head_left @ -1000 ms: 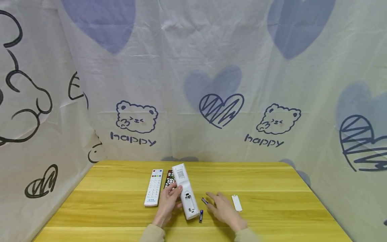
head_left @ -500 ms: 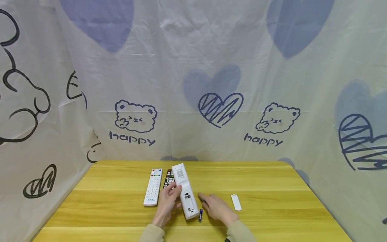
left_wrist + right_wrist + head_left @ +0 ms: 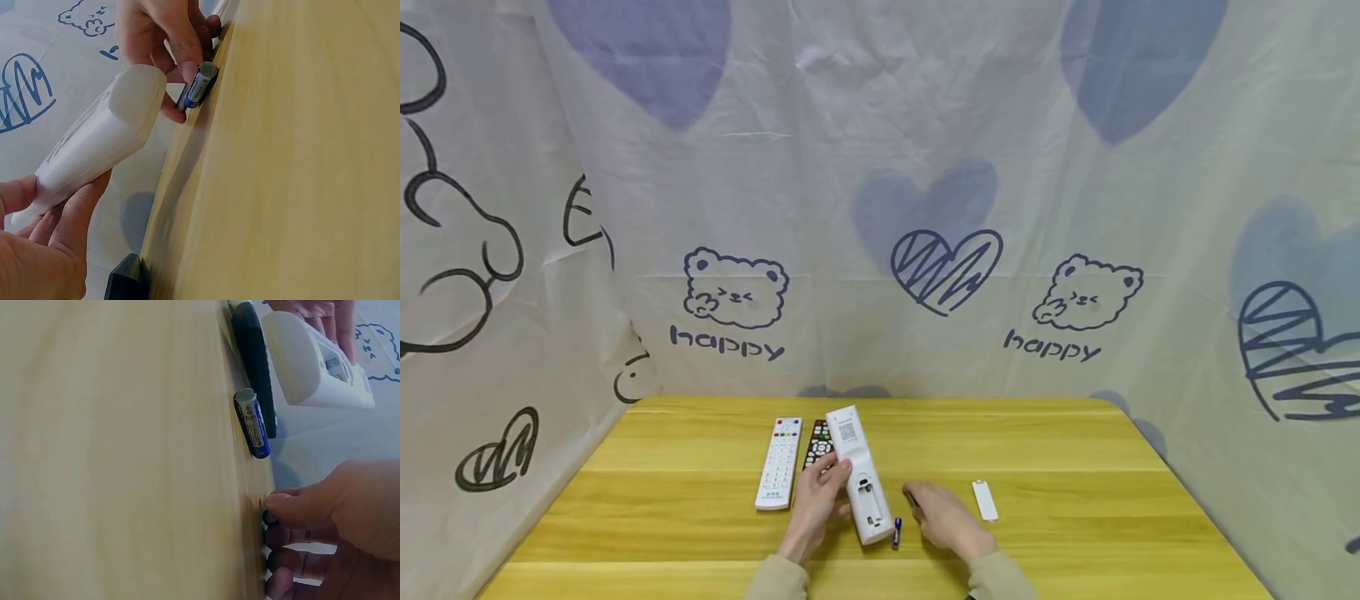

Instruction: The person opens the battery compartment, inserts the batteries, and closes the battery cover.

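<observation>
My left hand [image 3: 817,498] grips a white remote control [image 3: 859,475], tilted with its back up. The bare battery compartment [image 3: 868,504] in that back lies uncovered. Low over the table, my right hand [image 3: 946,518] pinches a battery between thumb and index finger; in the right wrist view only the dark end of this battery [image 3: 270,517] shows. A second, blue and silver battery [image 3: 252,424] lies on the table between the remote's lower end and my right hand. To the right of that hand lies a white battery cover [image 3: 985,501].
On the wooden table [image 3: 1075,533], a white remote [image 3: 778,464] lies face up at the left. Beside it is a black remote [image 3: 819,443], partly hidden by my left hand and the held remote. A printed cloth [image 3: 850,167] hangs behind the table.
My right hand has closed its thumb and finger on the battery that lay by its fingertips, moved left toward the remote, then slightly back right. The left hand keeps its hold.
</observation>
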A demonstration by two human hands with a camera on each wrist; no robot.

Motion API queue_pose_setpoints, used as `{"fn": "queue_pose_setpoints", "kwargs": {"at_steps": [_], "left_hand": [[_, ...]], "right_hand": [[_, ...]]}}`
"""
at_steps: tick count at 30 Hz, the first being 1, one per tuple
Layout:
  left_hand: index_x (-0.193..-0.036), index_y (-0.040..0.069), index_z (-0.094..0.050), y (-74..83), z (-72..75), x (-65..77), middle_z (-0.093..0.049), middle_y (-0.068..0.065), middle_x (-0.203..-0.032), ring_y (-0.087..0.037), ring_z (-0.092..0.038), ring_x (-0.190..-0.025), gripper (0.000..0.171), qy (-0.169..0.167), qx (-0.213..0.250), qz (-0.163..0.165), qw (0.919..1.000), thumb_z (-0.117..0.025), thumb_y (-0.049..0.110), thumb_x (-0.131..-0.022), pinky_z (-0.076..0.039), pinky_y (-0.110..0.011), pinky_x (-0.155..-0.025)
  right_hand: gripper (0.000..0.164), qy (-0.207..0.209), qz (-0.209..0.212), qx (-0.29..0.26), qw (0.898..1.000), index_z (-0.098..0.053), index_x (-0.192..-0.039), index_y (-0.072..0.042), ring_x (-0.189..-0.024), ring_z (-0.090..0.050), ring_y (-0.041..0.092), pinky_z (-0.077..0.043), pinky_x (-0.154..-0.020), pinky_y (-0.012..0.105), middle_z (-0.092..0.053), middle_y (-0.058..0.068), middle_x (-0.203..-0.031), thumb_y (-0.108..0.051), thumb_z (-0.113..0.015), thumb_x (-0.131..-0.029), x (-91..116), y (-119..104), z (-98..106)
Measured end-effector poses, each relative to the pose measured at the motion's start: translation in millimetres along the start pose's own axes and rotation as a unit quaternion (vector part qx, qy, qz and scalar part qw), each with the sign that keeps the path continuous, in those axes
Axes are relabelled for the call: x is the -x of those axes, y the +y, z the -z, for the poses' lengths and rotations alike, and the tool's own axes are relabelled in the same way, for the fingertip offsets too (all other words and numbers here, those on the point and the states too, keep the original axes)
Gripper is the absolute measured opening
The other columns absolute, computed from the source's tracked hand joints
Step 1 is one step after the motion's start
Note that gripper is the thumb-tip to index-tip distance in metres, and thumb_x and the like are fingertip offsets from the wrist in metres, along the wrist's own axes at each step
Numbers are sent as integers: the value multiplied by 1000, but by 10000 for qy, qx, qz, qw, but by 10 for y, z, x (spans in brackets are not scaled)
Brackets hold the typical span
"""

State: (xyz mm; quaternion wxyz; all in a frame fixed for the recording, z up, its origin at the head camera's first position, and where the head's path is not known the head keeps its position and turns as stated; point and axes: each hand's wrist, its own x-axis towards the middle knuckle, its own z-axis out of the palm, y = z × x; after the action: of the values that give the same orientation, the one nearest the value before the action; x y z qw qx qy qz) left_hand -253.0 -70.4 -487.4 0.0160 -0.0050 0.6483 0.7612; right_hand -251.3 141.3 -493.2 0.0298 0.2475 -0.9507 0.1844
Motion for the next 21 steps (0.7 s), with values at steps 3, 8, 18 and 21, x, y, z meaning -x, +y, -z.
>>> {"fn": "queue_pose_setpoints", "kwargs": {"at_steps": [3,8,18,21], "left_hand": [[-147,-9,-38,1,-3,5,-61,-31,-132,-12,-70,-88,55,-5,8,13,10000,-54,22,-105,-61,-25,-65],[-147,-9,-38,-7,-7,1,-62,-31,-131,-11,-70,-87,54,-18,-19,58,10000,-54,22,-105,-61,-25,-65],[-149,-10,-34,-22,-9,-9,-61,-33,-132,-11,-70,-87,57,-53,70,11,10000,-53,22,-105,-63,-27,-65],[-148,-10,-35,-20,-5,-3,-62,-32,-130,-12,-71,-86,57,-43,94,8,9999,-53,21,-105,-64,-28,-67]], "right_hand": [[22,174,80,-72,9998,-62,-114,-1,-95,-68,29,-60,-85,46,-70,12,-103,2,-61,-92,40,20,-15],[31,466,209,-355,9981,-60,-121,2,-98,-69,34,-60,-87,48,-71,18,-109,2,-60,-90,119,50,-19],[40,560,-77,-1069,9927,-48,-134,3,-64,-45,3,-43,-55,20,-55,-3,-77,-2,-56,-95,155,73,24],[38,658,-48,-1189,9907,-49,-132,3,-61,-40,0,-39,-51,17,-51,-6,-74,-2,-56,-95,155,67,34]]}}
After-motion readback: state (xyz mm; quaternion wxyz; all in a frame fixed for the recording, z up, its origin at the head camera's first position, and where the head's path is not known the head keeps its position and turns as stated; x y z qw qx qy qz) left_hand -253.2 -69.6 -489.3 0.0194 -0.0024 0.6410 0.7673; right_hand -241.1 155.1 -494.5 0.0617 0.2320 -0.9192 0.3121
